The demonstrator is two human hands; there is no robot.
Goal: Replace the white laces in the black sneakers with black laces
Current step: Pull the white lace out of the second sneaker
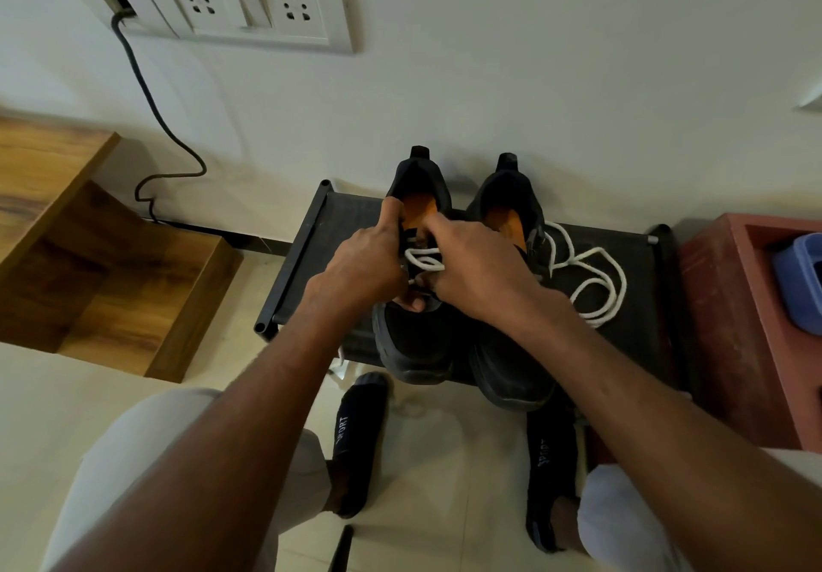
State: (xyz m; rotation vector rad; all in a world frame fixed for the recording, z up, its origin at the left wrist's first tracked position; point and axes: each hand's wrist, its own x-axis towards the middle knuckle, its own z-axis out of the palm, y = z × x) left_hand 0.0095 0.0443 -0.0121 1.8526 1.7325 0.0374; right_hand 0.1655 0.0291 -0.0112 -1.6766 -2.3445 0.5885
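Two black sneakers with orange insoles stand side by side on a low black rack (307,233), toes toward me. My left hand (364,260) grips the left sneaker (413,344) at its tongue and side. My right hand (471,269) reaches across and pinches the white lace (425,258) threaded in that sneaker. From the right sneaker (511,367) a loose white lace (591,287) lies in loops on the rack. No black laces are in view.
A wall with a socket panel (249,2) and a hanging black cable (151,95) is behind the rack. A wooden unit (111,269) stands at left, a red box (734,304) with a blue container (800,282) at right. My socked feet (360,438) rest on the tiled floor.
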